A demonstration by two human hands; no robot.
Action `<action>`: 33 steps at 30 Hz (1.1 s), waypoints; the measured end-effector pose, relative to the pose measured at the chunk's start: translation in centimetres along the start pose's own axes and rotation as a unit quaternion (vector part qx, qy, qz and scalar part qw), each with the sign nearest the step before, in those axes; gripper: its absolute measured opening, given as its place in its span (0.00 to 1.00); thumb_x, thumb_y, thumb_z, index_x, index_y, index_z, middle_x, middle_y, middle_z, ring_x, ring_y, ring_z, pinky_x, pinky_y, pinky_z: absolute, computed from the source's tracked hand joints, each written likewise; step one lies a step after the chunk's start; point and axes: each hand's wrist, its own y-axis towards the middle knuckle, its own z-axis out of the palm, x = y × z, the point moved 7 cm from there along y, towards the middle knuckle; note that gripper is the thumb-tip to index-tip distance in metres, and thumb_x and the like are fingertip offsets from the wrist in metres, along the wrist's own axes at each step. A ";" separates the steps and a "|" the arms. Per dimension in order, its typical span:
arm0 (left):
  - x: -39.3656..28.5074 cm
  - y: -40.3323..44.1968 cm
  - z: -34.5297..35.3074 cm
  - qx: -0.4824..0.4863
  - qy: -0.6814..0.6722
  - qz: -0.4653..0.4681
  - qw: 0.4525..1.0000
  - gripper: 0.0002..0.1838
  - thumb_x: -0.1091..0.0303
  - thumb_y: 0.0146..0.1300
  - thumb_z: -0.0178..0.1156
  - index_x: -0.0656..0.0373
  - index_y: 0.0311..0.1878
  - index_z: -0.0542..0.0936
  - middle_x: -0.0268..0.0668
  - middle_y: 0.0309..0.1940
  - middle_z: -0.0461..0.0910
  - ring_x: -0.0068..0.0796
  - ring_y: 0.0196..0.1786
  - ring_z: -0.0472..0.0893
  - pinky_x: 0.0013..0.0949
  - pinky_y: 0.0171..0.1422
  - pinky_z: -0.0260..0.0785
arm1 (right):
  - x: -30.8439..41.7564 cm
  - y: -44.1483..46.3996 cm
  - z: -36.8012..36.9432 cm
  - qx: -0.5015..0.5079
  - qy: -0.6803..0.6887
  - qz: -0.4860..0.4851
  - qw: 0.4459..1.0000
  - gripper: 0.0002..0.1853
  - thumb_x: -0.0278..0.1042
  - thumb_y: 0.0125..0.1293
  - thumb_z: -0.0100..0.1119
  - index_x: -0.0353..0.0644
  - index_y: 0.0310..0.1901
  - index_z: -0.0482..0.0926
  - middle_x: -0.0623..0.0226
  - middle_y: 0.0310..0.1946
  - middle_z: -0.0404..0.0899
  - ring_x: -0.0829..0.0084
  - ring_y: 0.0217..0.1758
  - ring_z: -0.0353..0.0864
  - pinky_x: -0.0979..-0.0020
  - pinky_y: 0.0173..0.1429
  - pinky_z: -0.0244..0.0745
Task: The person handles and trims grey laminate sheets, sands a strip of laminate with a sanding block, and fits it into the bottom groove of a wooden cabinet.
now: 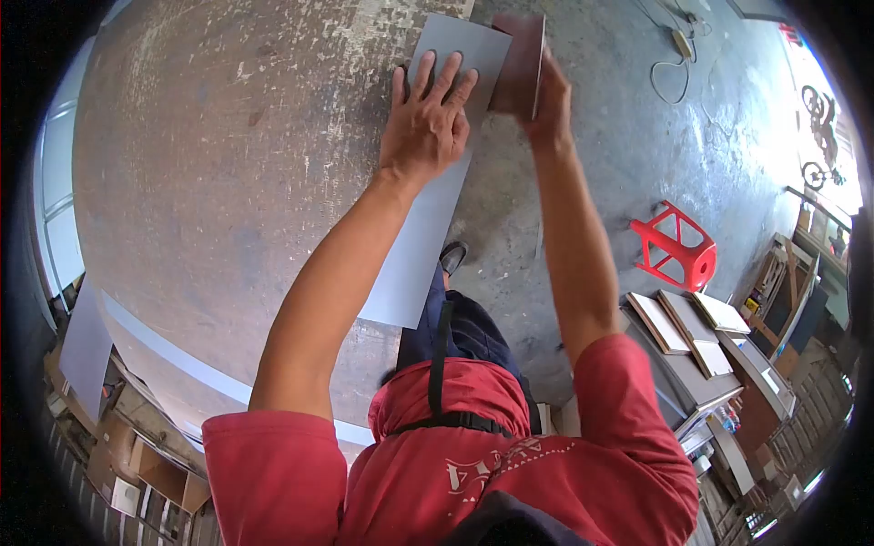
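Observation:
A long, narrow grey panel (401,264) lies along the right edge of a worn brown worktable (209,182). My left hand (428,127) rests flat on the panel's far part with its fingers spread. Just past the panel's right edge, my right hand (553,100) grips a brown flat sheet (517,73), tilted up and slightly blurred. It looks bent or doubled along a pale edge, and its exact kind is unclear. Most of the right hand's fingers are hidden behind it.
A red plastic stool (675,246) lies tipped on the concrete floor at right. Nearer stands a grey cabinet (669,364) with several boards on it. A cable (669,82) lies on the floor far right. Another pale panel (86,350) leans at left.

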 end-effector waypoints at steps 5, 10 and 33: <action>0.3 0.1 -0.1 0.023 -0.031 -0.019 0.999 0.29 0.65 0.66 0.53 0.47 0.73 0.68 0.36 0.77 0.59 0.49 0.79 0.55 0.66 0.77 0.48 | 0.1 -3.0 1.3 -0.097 -0.189 -0.056 0.976 0.31 0.49 0.74 0.53 0.40 0.72 0.64 0.62 0.66 0.72 0.66 0.68 0.71 0.63 0.67 0.69; 0.2 0.5 -0.3 0.024 -0.031 -0.019 0.999 0.29 0.64 0.67 0.51 0.48 0.73 0.67 0.37 0.77 0.58 0.50 0.79 0.54 0.66 0.78 0.46 | -7.7 -16.9 3.8 -0.173 -0.217 -0.071 0.958 0.28 0.33 0.77 0.50 0.33 0.73 0.61 0.60 0.70 0.68 0.72 0.70 0.68 0.69 0.74 0.60; 0.6 0.3 0.0 0.059 -0.045 -0.037 0.997 0.31 0.66 0.69 0.48 0.54 0.76 0.61 0.39 0.78 0.56 0.48 0.81 0.51 0.62 0.80 0.41 | 1.1 0.2 1.5 -0.189 -0.617 -0.248 0.722 0.24 0.40 0.73 0.58 0.41 0.67 0.72 0.52 0.55 0.75 0.58 0.59 0.75 0.62 0.63 0.69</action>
